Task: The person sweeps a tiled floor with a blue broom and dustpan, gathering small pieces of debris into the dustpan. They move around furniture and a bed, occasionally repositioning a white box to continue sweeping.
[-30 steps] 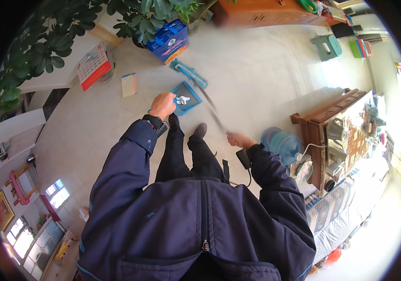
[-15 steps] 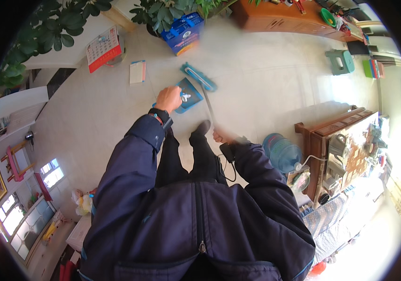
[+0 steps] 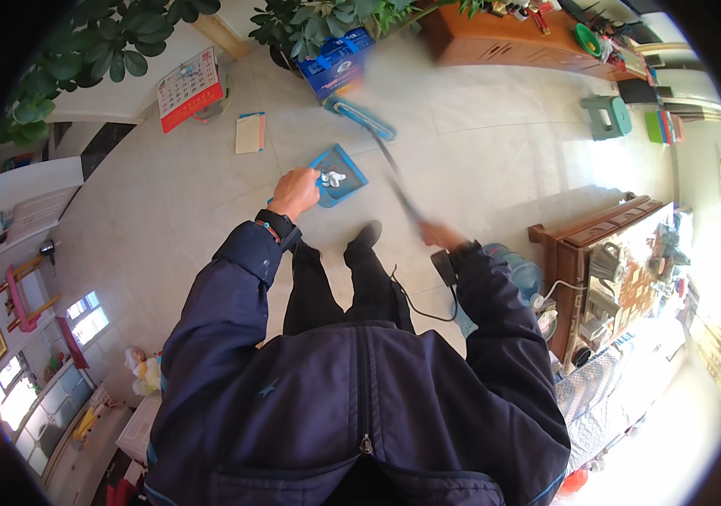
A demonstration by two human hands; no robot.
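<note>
Blue dustpan [image 3: 353,160], white scraps [image 3: 332,179] inside, just right of left hand [image 3: 295,194], curled round handle; right hand [image 3: 440,235] grips blue-headed broom [image 3: 391,167], ahead-left.

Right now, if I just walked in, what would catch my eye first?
Probably the bright blue dustpan near the picture's centre, with white scraps in it, held by the left hand. Just beyond it, to the right, lies a blue brush head on a long handle, blurred in the right hand. The red-and-white calendar at upper left also stands out against the pale floor.
</note>
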